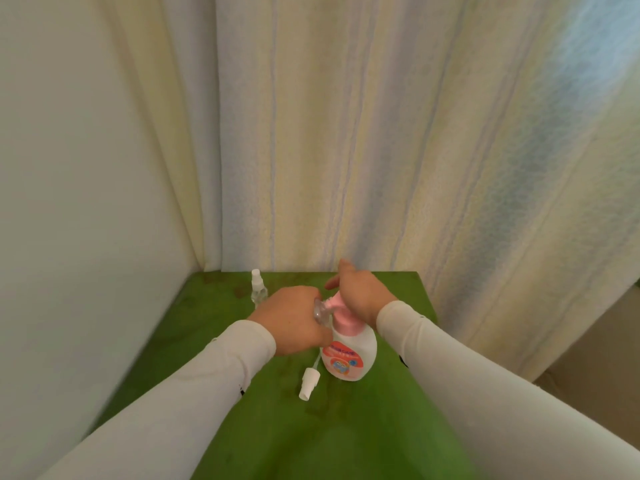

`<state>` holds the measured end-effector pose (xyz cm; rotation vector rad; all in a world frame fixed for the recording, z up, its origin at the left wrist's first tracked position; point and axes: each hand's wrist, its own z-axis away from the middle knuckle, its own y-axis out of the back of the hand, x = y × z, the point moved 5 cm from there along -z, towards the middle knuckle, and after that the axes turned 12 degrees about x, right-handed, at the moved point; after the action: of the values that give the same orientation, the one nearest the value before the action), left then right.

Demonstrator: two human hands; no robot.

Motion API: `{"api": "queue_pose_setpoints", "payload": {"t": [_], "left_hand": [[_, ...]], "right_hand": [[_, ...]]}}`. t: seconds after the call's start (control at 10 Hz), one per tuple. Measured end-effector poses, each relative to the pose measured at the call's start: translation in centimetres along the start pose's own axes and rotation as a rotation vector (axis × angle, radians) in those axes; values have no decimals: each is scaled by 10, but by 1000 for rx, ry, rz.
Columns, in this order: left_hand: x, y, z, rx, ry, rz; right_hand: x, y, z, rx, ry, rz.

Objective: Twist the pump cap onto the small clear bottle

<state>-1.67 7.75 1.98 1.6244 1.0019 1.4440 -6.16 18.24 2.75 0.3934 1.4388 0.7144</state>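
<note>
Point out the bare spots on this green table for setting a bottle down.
Free: the near green table between both sleeves, and the far right corner behind the right hand. Crowded: the middle, with the white pink-pump soap bottle, loose white spray cap, left hand.

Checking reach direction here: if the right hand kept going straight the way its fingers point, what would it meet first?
The right hand rests on the pink pump, fingers pointing away towards the curtain. Nothing shows between them, so probably the curtain first, though depth is unclear.
</note>
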Motion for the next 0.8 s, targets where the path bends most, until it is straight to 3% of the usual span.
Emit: {"api": "queue_pose_setpoints", "payload": {"t": [0.1, 0.2, 0.3, 0.5, 0.7, 0.8], "left_hand": [[1, 0, 0, -36, -14, -41], [2, 9, -4, -22, -11, -38], [3, 12, -4, 21, -3, -4], [-1, -3, 1, -21, -16, -40], [3, 12, -5, 6, -16, -29], [1, 4, -2, 5, 3, -12]], "right_hand": [[-2, -1, 5, -37, 24, 69], [-9, 8, 3, -13, -66, -126], [-7, 9, 0, 5, -37, -144], [0, 0, 6, -10, 63, 45], [-6, 8, -1, -8, 1, -118], [-2, 2, 1, -20, 46, -19]]}}
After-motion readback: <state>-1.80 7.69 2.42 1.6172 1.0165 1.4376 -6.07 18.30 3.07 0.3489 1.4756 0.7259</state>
